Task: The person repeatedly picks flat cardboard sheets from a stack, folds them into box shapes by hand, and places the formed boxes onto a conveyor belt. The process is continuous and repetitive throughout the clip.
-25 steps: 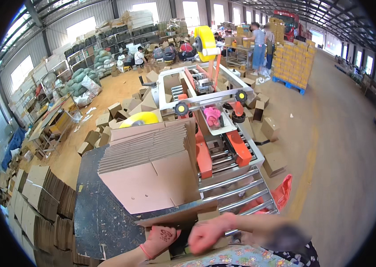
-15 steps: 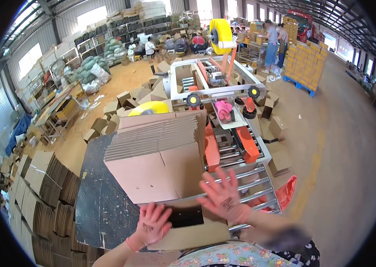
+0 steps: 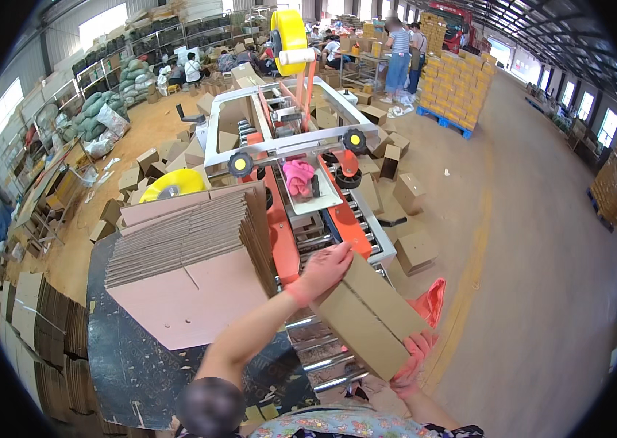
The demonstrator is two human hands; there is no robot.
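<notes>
A closed-up brown cardboard box (image 3: 368, 312) with a seam along its top lies tilted over the roller conveyor (image 3: 317, 358). At its far left end is my left hand (image 3: 324, 271), in a pink-red glove, its fingers curled over the edge. My right hand (image 3: 415, 358), gloved alike, grips the near right end. The undersides of both hands' grip are hidden. Left of the box a thick stack of flat folded cartons (image 3: 184, 292) stands on the dark worktable (image 3: 140, 379).
Ahead stands a box-taping machine (image 3: 286, 157) with orange side guides (image 3: 348, 226), a yellow tape roll (image 3: 290, 42) and a pink cloth (image 3: 298, 177) in a tray. Loose cartons (image 3: 416, 252) lie around it. Bundled flat cartons (image 3: 31, 321) are at left; people (image 3: 399, 51) stand behind.
The open box has been moved right onto the rollers, turned, and its flaps now meet on top. Both hands have gone from spread fingers to gripping its ends. The view has swung right.
</notes>
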